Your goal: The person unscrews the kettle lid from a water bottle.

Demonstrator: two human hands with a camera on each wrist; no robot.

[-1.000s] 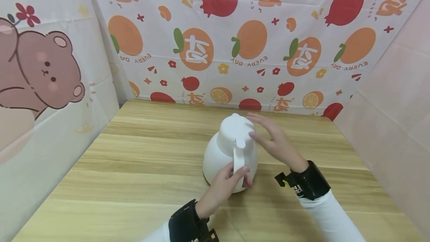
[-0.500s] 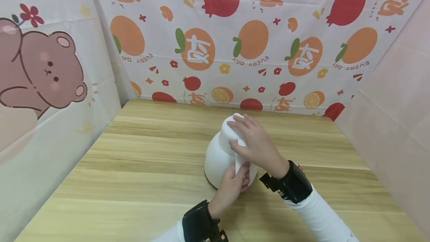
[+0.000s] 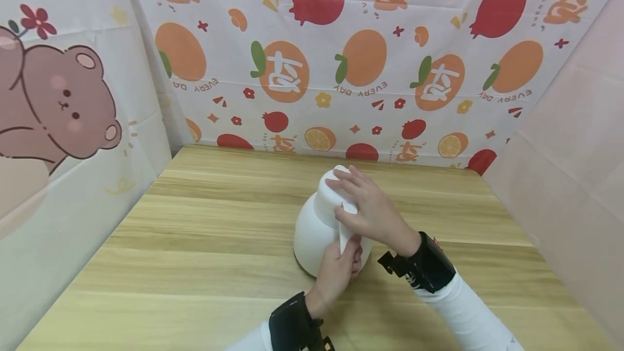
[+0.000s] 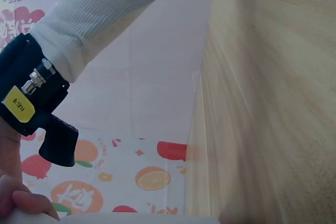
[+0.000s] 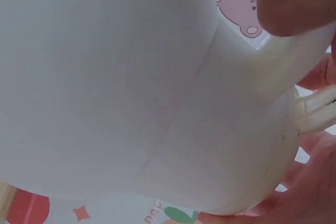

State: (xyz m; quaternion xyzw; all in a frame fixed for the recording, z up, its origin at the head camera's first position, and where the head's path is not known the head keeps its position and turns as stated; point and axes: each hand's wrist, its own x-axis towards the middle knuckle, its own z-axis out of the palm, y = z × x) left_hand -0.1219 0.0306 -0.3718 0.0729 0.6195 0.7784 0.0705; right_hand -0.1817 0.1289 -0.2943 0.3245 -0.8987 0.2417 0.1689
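Observation:
A white thermos jug (image 3: 308,234) stands on the wooden table with its handle (image 3: 344,234) toward me. My left hand (image 3: 335,271) grips the lower part of that handle, fingers curled round it. Over the jug's lid (image 3: 327,194) lies my right hand (image 3: 376,214), its fingers across the top and its thumb by the upper end of the handle. The right wrist view is mostly filled by the jug's pale body (image 5: 115,77), with right-hand fingers (image 5: 307,195) round its top end. Only a white edge of the jug (image 4: 131,219) shows in the left wrist view.
The wooden tabletop (image 3: 195,242) runs back to a fruit-printed cloth (image 3: 322,58). A bear-printed cloth (image 3: 68,102) hangs on the left and a plain pale one (image 3: 575,140) on the right. Each forearm carries a black wrist mount (image 3: 431,264).
My right hand has moved left from beside the lid onto its top. My left hand has closed more tightly round the handle. The jug stays in its place.

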